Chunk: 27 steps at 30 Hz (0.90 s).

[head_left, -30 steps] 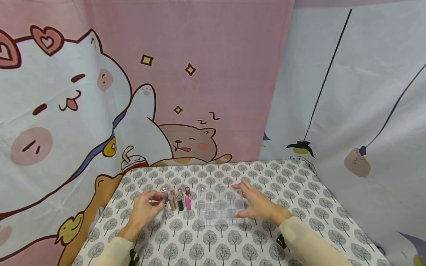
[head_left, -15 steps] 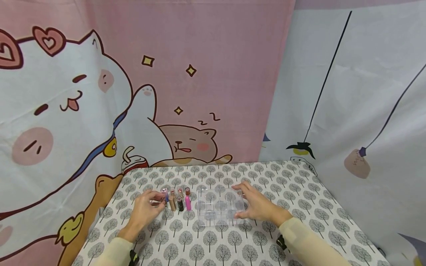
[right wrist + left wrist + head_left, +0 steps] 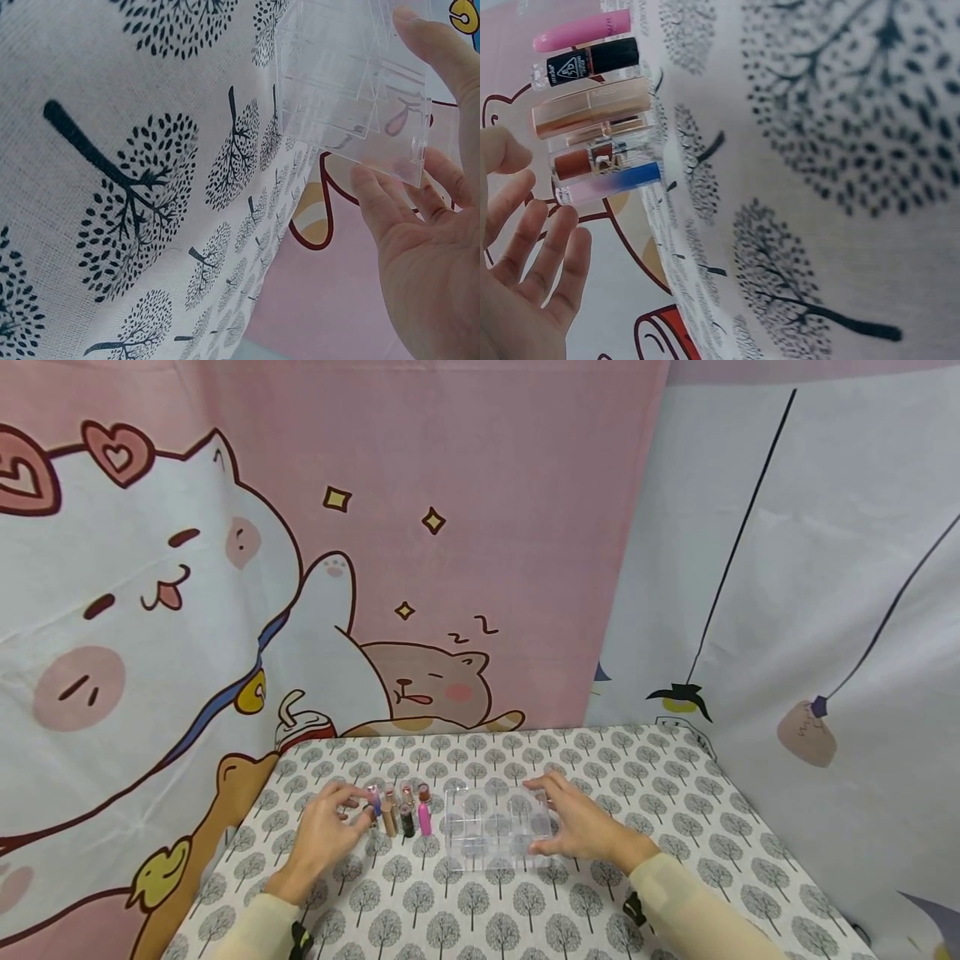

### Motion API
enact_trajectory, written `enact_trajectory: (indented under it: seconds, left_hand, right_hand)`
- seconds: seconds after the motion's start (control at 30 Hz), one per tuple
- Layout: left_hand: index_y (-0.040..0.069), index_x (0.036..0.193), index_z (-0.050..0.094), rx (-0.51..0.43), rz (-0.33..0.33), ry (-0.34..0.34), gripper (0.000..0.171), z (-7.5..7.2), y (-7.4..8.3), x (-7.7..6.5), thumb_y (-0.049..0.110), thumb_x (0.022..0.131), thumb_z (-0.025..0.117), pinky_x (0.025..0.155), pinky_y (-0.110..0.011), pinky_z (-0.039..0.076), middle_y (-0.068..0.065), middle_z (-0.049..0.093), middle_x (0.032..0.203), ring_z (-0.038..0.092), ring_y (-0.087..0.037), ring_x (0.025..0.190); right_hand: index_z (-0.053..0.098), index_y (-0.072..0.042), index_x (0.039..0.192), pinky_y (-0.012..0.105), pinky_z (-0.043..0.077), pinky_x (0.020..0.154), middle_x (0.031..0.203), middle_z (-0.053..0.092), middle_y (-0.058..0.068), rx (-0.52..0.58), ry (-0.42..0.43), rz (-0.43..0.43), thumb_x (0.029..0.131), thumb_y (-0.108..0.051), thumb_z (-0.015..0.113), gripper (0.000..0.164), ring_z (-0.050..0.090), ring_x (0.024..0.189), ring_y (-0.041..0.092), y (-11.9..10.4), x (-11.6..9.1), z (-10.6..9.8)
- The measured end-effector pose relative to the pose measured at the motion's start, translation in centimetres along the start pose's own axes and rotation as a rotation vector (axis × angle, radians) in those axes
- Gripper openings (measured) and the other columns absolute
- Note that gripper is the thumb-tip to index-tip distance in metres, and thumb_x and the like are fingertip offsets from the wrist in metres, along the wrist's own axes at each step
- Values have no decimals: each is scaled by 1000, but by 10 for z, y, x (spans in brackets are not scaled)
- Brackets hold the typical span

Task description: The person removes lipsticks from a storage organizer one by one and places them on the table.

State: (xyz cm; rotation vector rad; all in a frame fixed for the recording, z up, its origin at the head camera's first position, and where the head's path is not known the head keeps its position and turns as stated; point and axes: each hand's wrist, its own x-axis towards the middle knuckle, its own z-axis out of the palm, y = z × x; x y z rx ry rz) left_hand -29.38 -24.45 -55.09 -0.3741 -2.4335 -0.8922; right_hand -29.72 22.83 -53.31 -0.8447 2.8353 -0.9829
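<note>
Several lipstick tubes stand upright in a cluster left of mid-table: a pink tube [image 3: 424, 818], a black tube [image 3: 407, 820], a tan tube [image 3: 388, 818] and a blue-and-pink tube [image 3: 622, 181] among them. Beside the cluster's left side is my left hand [image 3: 330, 827], its fingers loosely bent and spread. In the left wrist view a small gap separates those fingertips from the tubes, including a brown-red lip gloss [image 3: 574, 163]. My right hand [image 3: 581, 822] holds the right end of a clear plastic organizer [image 3: 495, 827], thumb at the near side, fingers at the far side.
A white cloth printed with grey trees covers the table [image 3: 502, 927]. Behind it hangs a pink cartoon-cat curtain [image 3: 487, 527], and a pale curtain [image 3: 750, 610] hangs on the right. The organizer stands just right of the tubes.
My left index finger and thumb have spread slightly apart next to the tubes. My right hand and the organizer stay in place; the head view shifts a little.
</note>
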Motion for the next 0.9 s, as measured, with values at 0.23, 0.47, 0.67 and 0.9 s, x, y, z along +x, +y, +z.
enact_trajectory:
  seconds: [0.23, 0.47, 0.67, 0.9]
  left_hand:
    - [11, 116, 89, 51, 19, 76, 23, -1, 10, 9, 11, 93, 93, 80, -39, 67, -8, 81, 116, 77, -33, 98]
    - [17, 117, 89, 64, 50, 94, 22, 0, 21, 16, 15, 96, 90, 86, -38, 65, -6, 82, 118, 76, -25, 103]
    - [11, 118, 87, 74, 147, 104, 24, 5, 32, 22, 11, 94, 91, 84, -49, 72, -8, 82, 118, 79, -29, 103]
    - [11, 127, 86, 85, 134, 4, 33, 10, 44, 26, 18, 96, 92, 74, -28, 65, -10, 80, 128, 73, -20, 90]
  right_hand:
    - [48, -15, 172, 55, 68, 119, 166, 53, 11, -16, 4, -4, 86, -39, 106, 106, 72, 141, 45, 1, 2, -1]
    - [48, -13, 172, 55, 68, 118, 166, 53, 12, -44, 0, -9, 87, -39, 105, 106, 72, 140, 43, 2, 2, -3]
    - [46, -10, 175, 61, 62, 126, 168, 54, 12, -102, 18, -28, 88, -40, 104, 109, 67, 146, 38, 3, -1, -3]
    - [41, -10, 178, 68, 58, 128, 179, 47, 15, -90, 23, -36, 89, -42, 102, 113, 63, 153, 41, 3, -8, -3]
